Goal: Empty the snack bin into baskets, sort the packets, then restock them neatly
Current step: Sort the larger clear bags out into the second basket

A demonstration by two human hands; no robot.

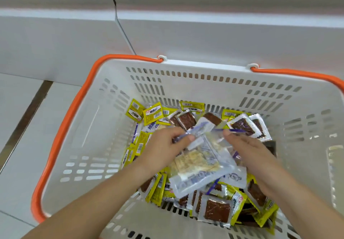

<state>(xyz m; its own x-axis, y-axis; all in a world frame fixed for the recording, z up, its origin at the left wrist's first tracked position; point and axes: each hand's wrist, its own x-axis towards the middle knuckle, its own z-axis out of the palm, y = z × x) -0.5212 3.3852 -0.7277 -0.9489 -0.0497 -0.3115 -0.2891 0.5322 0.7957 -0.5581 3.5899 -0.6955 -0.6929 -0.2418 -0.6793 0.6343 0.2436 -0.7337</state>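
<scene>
both hands, left hand [163,145] and right hand [249,151], pinch clear packets [201,156] over basket [115,93].

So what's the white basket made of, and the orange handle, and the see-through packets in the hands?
The basket looks like hard white plastic: smooth, matte, with moulded slots in its walls. The handle seems to be glossy orange plastic, though a rubbery coating can't be ruled out. The packets look like thin clear plastic film, shiny and crinkled, with pale crackers showing through.
</scene>
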